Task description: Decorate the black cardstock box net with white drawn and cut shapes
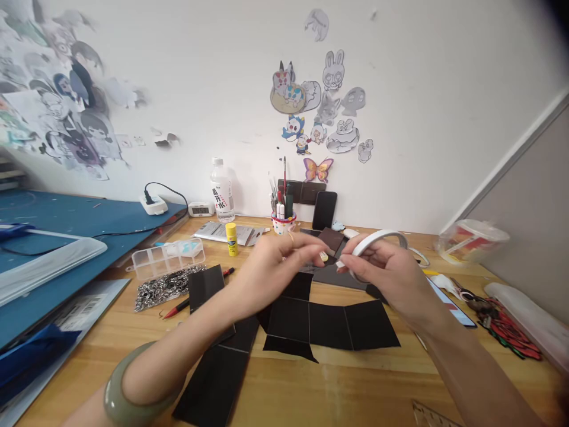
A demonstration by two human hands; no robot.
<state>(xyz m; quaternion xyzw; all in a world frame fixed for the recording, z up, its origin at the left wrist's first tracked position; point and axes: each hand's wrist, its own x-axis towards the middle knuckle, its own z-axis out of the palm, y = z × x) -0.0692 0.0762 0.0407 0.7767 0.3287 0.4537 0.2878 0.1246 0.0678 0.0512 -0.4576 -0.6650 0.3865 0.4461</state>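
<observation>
My right hand (393, 273) grips a narrow roll of white tape (377, 237), with a short white end sticking out by the thumb. Facing it, my left hand (280, 267) is closed in a pinch. A small pale bit shows at its fingertips; I cannot tell whether it is a piece of tape or a nail. The two hands are a short gap apart, above the table. Below them lies a creased black card cut-out (329, 325) with square panels and flaps. Another black card piece (213, 382) lies partly behind my left forearm.
A glue stick (232, 240), a water bottle (221, 193) and a pen cup (283, 222) stand at the back. Left are a clear compartment box (169, 258) and metal rings (160, 287). Scissors (466, 295) and a phone (451, 302) lie right; a ruler (429, 415) is in front.
</observation>
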